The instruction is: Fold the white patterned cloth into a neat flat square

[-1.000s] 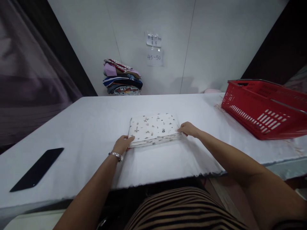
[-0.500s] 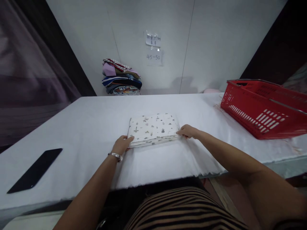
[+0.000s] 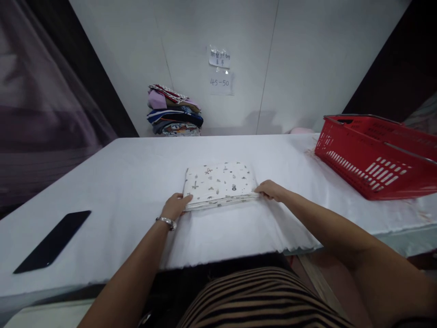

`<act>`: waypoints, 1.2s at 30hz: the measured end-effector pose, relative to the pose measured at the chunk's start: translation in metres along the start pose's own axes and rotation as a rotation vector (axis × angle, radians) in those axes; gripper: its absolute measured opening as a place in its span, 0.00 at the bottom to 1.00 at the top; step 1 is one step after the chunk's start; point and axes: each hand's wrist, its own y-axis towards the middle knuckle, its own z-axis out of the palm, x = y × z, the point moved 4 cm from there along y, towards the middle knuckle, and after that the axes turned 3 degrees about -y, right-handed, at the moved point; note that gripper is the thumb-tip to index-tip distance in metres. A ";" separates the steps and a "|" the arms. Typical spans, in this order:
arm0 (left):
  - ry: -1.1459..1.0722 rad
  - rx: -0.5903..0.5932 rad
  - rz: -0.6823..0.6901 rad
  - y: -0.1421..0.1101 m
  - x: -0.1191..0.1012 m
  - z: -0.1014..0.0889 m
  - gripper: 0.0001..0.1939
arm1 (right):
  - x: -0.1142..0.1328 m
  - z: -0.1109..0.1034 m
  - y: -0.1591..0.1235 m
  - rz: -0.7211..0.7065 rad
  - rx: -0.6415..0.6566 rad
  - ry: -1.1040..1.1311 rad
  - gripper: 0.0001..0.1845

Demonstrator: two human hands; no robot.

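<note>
White-covered table (image 3: pixel 129 182), pale wall (image 3: pixel 300 59) behind. L hand (image 3: pixel 173 207): thumb on top of folded cloth (image 3: pixel 218 180), fingers curled round its near-L corner, gripping. R hand (image 3: pixel 272 190): thumb + fingers pinching near-R corner. Cloth, white w/ small prints, lies flat approx. mid-table, layered edge facing wearer. Best handled, I'd say, w/ equal light tension both sides, layers flush along front, no bunching at corners. Further out: bracelet (image 3: pixel 166 222) on L wrist, dark slab (image 3: pixel 53 241) to L, red basket (image 3: pixel 372 157) to R, fabric pile (image 3: pixel 175 111) beyond far edge, number sign (image 3: pixel 220 83) on wall. Unclear: fingertips under cloth, no. of layers, what pile rests on. Basket cut off at R, contents n/v; slab poss. a tablet, unsure.
</note>
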 end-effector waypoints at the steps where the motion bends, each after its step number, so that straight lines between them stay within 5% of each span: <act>1: 0.000 -0.001 0.000 0.000 0.000 0.000 0.23 | -0.003 0.001 0.000 0.019 0.008 -0.003 0.16; 10: -0.021 0.026 0.004 0.005 0.004 0.001 0.22 | -0.011 0.004 0.005 0.095 0.128 -0.039 0.11; 23: -0.115 0.033 -0.009 0.002 0.002 0.001 0.20 | -0.012 0.011 0.010 0.081 0.073 -0.061 0.15; 28: 0.109 0.007 0.058 -0.006 -0.005 -0.003 0.24 | -0.017 0.008 0.008 0.074 0.093 -0.118 0.15; 31: 0.373 0.011 0.113 -0.011 -0.012 -0.009 0.25 | -0.006 0.003 0.000 -0.050 0.046 -0.366 0.14; 33: 0.495 -0.044 0.177 -0.015 -0.022 -0.013 0.26 | 0.011 0.002 -0.010 -0.221 -0.098 -0.557 0.14; 36: 0.540 -0.189 0.428 -0.023 -0.046 -0.010 0.25 | 0.042 0.015 -0.027 -0.550 -0.300 -0.659 0.24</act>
